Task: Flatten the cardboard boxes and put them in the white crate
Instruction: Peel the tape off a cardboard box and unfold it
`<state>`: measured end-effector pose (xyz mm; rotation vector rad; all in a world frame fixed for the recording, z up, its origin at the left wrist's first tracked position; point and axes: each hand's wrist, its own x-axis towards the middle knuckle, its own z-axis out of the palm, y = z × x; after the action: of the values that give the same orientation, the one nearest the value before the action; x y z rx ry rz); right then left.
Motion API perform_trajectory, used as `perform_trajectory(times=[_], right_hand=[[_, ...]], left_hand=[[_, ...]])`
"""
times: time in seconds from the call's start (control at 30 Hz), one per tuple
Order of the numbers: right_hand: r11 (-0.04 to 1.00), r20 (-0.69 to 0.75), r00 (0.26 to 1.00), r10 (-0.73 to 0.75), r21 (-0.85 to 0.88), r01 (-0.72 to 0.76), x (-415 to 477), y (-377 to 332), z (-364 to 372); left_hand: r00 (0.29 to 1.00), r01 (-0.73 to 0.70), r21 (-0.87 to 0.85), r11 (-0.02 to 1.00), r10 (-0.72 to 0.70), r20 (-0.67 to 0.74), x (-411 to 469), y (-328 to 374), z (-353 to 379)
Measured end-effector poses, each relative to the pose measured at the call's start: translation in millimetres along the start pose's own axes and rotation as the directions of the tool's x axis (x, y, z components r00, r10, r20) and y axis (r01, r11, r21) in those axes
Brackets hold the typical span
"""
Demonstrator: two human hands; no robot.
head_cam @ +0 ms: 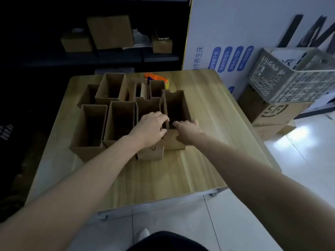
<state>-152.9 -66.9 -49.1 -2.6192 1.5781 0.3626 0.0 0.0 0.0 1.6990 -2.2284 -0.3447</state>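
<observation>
The left hand [150,128] had its fingers curled down over the edge where two tall, open-topped brown cardboard boxes stood pressed side by side. The dim light made it hard to say which wall it gripped, though it looked like the left wall of the right-end box [176,109] rather than that of the neighbouring box [150,153]. The right hand [187,132] hooked its fingers over the near rim of the same right-end box, with the thumb lying along the outside. Holding two walls at once seemed meant to work this box free of the tight row, since it was the outermost one and the one nearest the crate.

The other upright cardboard boxes [110,87] stood packed in two rows on the pale wooden table [208,127], all open upward and none yet flattened. An orange-and-blue tape dispenser [155,78] sat behind them at the far edge.

The white perforated plastic crate [282,82] rested well apart to the right, off the table and tilted on a stack of brown shipping cartons [275,115] on the floor. Its open top leaned toward the table, which would probably ease dropping flat card into it. The task appeared barely begun.
</observation>
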Motion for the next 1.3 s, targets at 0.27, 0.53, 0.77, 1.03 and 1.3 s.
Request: perform_trajectory(times=[0.27, 0.53, 0.77, 1.03, 1.3], right_hand=[[0.987, -0.104, 0.984, 0.148, 0.084, -0.139, -6.0, 21.3, -6.4], [0.529, 0.058, 0.855, 0.515, 0.763, -0.371, -32.7, 91.0, -47.6], [0.199, 0.304, 0.714, 0.630, 0.826, -0.527, -44.0, 148.3, -37.0], [-0.029, 0.487, 0.689, 0.537, 0.827, -0.562, -44.1, 195.0, -11.0], [0.366, 0.261, 0.803, 0.535, 0.785, -0.499, -20.3, 207.1, -12.0]], left_hand=[[0.999, -0.042, -0.051, 0.998, 0.044, 0.028, 11.8, -7.3, 1.5], [0.995, -0.077, -0.161, 0.984, 0.087, 0.052, 41.5, 15.5, 12.1], [0.996, -0.078, -0.081, 0.994, 0.081, 0.042, 77.5, 47.3, 30.7], [0.997, 0.074, 0.010, 0.997, -0.074, 0.038, 120.9, 98.0, 67.0], [0.966, 0.258, -0.086, 0.962, -0.259, 0.004, 127.2, 100.5, 89.7]])
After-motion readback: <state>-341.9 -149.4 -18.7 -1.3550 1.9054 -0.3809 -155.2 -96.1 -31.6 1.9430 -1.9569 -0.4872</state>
